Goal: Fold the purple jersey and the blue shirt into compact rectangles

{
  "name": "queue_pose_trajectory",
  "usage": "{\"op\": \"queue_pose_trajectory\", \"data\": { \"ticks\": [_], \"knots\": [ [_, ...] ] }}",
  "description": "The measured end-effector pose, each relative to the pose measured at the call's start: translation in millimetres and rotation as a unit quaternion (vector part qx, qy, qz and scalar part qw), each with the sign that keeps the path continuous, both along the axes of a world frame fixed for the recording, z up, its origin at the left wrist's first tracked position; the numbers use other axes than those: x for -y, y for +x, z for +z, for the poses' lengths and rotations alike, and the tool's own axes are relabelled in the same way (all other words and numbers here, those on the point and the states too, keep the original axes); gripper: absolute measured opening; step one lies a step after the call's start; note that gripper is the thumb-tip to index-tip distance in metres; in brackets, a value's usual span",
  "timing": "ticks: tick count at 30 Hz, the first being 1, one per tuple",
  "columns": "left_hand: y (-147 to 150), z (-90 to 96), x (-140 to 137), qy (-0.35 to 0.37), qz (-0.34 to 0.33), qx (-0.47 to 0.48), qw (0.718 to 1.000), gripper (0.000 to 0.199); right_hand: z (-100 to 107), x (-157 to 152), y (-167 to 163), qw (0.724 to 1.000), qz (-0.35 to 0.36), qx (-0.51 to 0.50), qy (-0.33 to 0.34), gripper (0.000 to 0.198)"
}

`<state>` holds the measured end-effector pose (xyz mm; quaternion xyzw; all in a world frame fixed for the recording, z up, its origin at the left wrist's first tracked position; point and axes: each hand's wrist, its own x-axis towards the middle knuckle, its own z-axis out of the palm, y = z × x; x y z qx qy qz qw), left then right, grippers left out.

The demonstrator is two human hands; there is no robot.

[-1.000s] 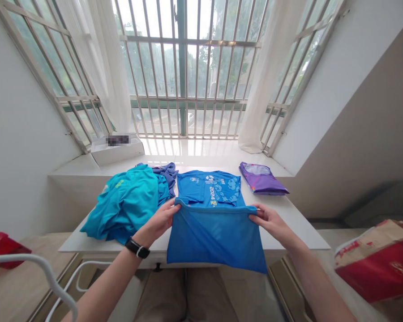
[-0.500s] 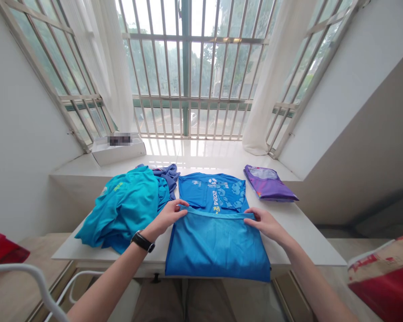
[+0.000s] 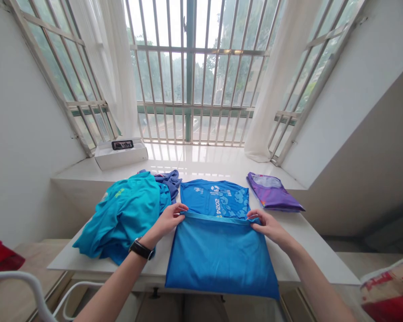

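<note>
A blue T-shirt [image 3: 221, 255] lies on the white table, its lower part folded up over the printed upper part, where "2024" shows. The folded part reaches over the table's front edge. My left hand [image 3: 170, 217] pinches the left end of the hem band between thumb and fingers. At the other end of the same hem, my right hand [image 3: 267, 223] grips the cloth with thumb and fingers. The hem is stretched nearly straight between both hands. A black-strapped watch [image 3: 141, 248] is on my left wrist.
A crumpled turquoise garment pile [image 3: 122, 214] lies left, with a purple-blue cloth [image 3: 170, 181] behind it. A folded purple garment [image 3: 272, 192] lies right on the white table [image 3: 317, 250]. A white box [image 3: 121, 156] bearing a phone [image 3: 122, 145] stands by the barred window.
The hem has moved slightly up the shirt, hiding more of the print below "2024". Both hands keep hold of its ends. The whole view has shifted a little.
</note>
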<state>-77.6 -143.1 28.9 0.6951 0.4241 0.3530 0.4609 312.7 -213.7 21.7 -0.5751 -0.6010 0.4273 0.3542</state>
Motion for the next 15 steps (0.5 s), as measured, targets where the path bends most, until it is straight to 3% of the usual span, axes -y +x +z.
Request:
{"op": "queue_pose_trajectory", "data": {
  "ticks": [6,12,15],
  "knots": [
    [-1.7,-8.3,-5.5,0.06,0.021,-0.091,0.994,0.025,-10.4,-5.2,0.1,0.984,-0.062,0.161,0.052,0.032],
    [-4.9,-6.2,-4.5,0.071,0.032,-0.094,0.993,0.024,-7.6,-1.9,-0.8,0.971,-0.055,0.217,0.077,0.025],
    [-5.5,-5.3,-0.7,0.108,0.05,-0.157,0.98,0.026,-2.7,2.3,-6.2,0.945,-0.098,0.296,0.099,0.026]
  ]
}}
